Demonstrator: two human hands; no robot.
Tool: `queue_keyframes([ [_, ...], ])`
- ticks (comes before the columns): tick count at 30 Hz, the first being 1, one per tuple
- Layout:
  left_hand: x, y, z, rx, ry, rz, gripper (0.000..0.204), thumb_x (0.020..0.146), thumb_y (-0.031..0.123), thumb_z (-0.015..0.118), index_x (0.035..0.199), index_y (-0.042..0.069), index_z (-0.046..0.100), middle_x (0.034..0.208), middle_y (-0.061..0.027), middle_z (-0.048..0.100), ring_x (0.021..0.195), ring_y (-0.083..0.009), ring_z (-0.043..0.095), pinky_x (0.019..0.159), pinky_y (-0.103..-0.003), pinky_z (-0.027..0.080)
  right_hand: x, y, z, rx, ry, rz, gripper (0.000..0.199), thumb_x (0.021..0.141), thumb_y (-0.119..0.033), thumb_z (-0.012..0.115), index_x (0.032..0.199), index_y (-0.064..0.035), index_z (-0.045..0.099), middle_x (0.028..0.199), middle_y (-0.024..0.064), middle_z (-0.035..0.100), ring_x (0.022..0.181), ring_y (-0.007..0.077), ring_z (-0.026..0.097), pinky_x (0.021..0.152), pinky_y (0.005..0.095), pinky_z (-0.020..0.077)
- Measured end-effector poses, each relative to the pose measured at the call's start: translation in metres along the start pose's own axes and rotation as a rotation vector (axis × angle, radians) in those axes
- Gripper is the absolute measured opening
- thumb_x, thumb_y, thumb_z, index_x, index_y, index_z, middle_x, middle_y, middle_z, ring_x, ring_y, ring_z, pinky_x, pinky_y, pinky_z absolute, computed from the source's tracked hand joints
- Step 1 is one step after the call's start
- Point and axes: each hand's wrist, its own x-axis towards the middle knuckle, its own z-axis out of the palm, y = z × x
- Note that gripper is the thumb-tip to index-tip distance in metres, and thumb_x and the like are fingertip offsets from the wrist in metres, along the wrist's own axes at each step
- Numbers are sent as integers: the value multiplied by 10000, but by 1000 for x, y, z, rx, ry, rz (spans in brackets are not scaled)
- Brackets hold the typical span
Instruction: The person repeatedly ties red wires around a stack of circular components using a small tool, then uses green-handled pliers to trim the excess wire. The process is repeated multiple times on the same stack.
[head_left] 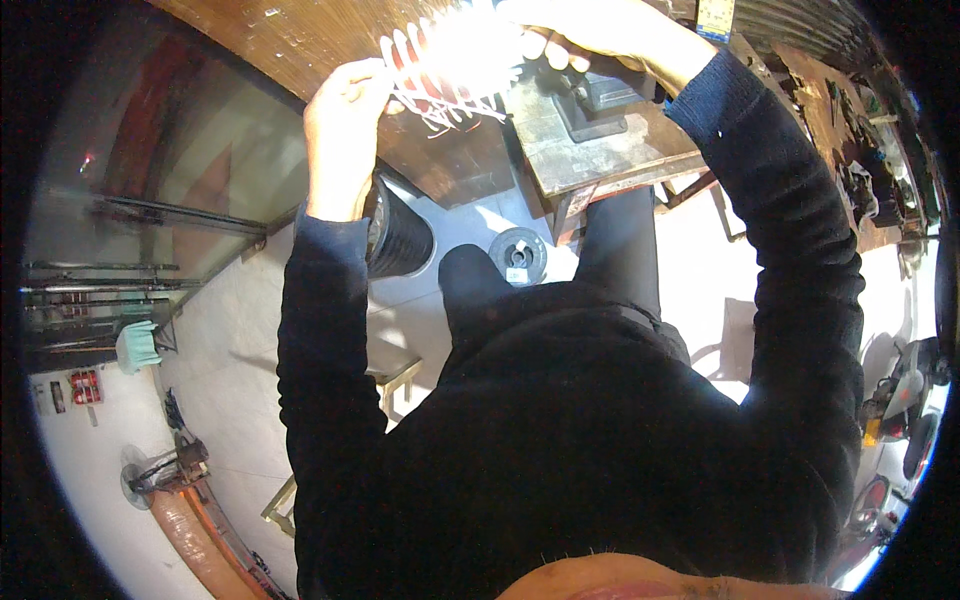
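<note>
I see both hands raised over the wooden bench (300,40): left hand (345,125) and right hand (585,25) pinch a white comb-like plastic piece (450,75), apparently mid-fitting; steady alignment seems needed.

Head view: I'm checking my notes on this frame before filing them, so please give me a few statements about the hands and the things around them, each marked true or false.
1. Both hands hold a pale, toothed, comb-like part above the wooden bench. True: the left hand grips its left side and the right hand its upper right.
2. The person wears short sleeves. False: dark long sleeves reach both wrists.
3. A large dark spool lies on the floor below the left hand. True.
4. The smaller grey reel rests on the bench. False: it lies on the pale floor.
5. The toothed part is evenly lit. False: glare washes out its middle.
</note>
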Motion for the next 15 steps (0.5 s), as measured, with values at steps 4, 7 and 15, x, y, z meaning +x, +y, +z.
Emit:
queue_keyframes([
  [4,2,0,1,3,19,-53,189,990,29,657,1158,-57,666,1039,-98,722,874,-145,698,793,-277,578,-1,-3,-1,53,-7,-58,144,944,-82,677,1014,-3,775,798,62,741,718,132,682,642,283,545],
  [7,4,-1,1,-26,17,-65,184,997,41,657,1155,-54,666,1026,-92,721,868,-143,695,796,-281,574,-2,-5,1,92,-1,-98,147,946,-85,677,1021,-3,773,815,64,743,737,135,684,658,286,548],
  [15,7,-6,-2,-38,26,-83,164,1000,61,664,1136,-32,675,954,-50,707,810,-106,651,764,-251,531,-4,-8,7,142,27,-180,156,950,-91,679,1042,0,766,861,71,748,788,144,692,700,292,555],
])
